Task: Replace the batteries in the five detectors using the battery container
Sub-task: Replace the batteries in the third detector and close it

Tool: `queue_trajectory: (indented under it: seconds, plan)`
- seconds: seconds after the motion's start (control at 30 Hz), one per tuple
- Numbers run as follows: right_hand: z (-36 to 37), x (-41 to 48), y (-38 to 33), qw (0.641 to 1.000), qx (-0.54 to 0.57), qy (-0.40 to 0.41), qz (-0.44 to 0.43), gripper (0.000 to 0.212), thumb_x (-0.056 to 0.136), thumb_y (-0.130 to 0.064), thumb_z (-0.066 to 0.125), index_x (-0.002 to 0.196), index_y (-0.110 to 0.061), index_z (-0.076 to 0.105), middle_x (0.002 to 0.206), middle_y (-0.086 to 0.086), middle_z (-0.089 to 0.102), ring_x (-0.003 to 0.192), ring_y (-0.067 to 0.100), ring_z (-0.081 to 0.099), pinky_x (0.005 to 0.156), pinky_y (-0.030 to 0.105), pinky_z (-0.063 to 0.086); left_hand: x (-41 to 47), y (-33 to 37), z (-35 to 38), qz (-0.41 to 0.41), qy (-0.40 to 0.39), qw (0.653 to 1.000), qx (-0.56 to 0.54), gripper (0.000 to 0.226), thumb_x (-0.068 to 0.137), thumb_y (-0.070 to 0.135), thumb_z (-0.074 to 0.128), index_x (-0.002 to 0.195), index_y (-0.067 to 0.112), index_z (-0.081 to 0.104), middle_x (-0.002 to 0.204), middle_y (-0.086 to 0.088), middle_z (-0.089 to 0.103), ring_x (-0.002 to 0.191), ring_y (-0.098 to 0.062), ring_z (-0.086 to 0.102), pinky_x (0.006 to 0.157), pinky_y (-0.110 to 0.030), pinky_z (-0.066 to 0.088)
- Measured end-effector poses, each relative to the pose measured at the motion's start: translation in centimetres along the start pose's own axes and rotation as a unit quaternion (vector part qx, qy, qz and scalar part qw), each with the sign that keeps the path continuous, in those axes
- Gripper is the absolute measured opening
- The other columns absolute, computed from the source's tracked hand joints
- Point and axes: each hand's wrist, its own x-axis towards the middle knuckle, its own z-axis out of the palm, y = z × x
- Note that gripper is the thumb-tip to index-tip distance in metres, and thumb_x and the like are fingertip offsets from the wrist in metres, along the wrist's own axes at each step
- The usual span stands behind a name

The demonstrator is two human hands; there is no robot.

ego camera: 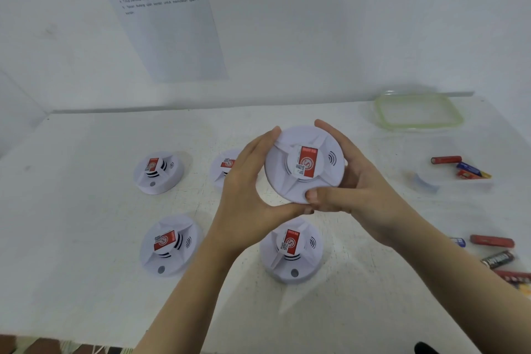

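A round white detector [304, 164] with a red label is held above the table, face toward me, between both hands. My left hand [250, 184] cups its left rim, and my right hand [353, 178] wraps its right rim with the thumb on the lower edge. Other white detectors lie on the table: one at the far left [158, 172], one partly hidden behind my left hand [224, 165], one at the near left [169, 244] and one near the middle [291, 250]. A clear battery container [448, 178] on the right holds a few batteries [471, 171].
A clear lid with a green rim [418, 110] lies at the back right. Several loose batteries [494, 253] lie near the table's right edge. A printed instruction sheet [161, 14] hangs on the white wall behind the white table [86, 238].
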Motion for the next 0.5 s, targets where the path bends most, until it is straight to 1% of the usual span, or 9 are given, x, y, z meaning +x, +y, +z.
queue_trajectory:
  seconds: [0.1,0.2,0.33,0.4,0.5]
  plan:
    - [0.2,0.0,0.2,1.000,0.004,-0.002,0.000,0.089,0.072,0.010,0.071,0.136,-0.040,0.037,0.119,-0.007,0.064,0.102,0.022,0.065,0.068,0.036,0.057,-0.1,-0.2,-0.2,-0.002,-0.002,1.000,-0.007,0.099,0.053,0.045,0.086,0.138,0.017,0.044,0.135,0.006,0.052,0.125,-0.002,0.047,0.101,-0.022,0.043]
    - [0.6,0.1,0.5,1.000,0.011,0.001,0.003,0.089,0.071,0.011,0.072,0.136,-0.040,0.038,0.118,-0.007,0.065,0.102,0.021,0.066,0.068,0.036,0.057,-0.3,-0.5,-0.5,-0.007,0.000,1.000,-0.009,0.098,0.052,0.037,0.089,0.137,0.017,0.045,0.134,0.007,0.053,0.123,0.001,0.047,0.100,-0.017,0.042]
    - [1.1,0.2,0.9,1.000,0.016,0.009,0.008,0.087,0.064,0.000,0.071,0.133,-0.043,0.040,0.116,-0.008,0.065,0.102,0.020,0.066,0.068,0.035,0.057,-0.4,-0.9,-0.9,-0.008,-0.004,1.000,-0.009,0.096,0.053,0.035,0.090,0.137,0.017,0.045,0.132,0.008,0.054,0.123,-0.001,0.048,0.099,-0.019,0.044]
    - [1.3,0.3,1.1,1.000,0.015,0.011,0.008,0.086,0.064,-0.001,0.072,0.132,-0.044,0.041,0.116,-0.008,0.065,0.102,0.020,0.066,0.069,0.036,0.057,-0.5,-1.3,-1.1,-0.009,-0.008,1.000,-0.009,0.095,0.054,0.035,0.090,0.137,0.016,0.045,0.132,0.008,0.054,0.123,-0.001,0.048,0.100,-0.019,0.043]
    - [1.6,0.4,1.5,1.000,0.020,0.015,0.010,0.086,0.064,0.000,0.071,0.131,-0.043,0.041,0.116,-0.007,0.066,0.101,0.021,0.067,0.070,0.037,0.057,-0.6,-1.8,-1.3,-0.007,-0.018,1.000,-0.004,0.095,0.056,0.040,0.088,0.137,0.017,0.044,0.133,0.008,0.053,0.124,-0.003,0.048,0.100,-0.023,0.045]
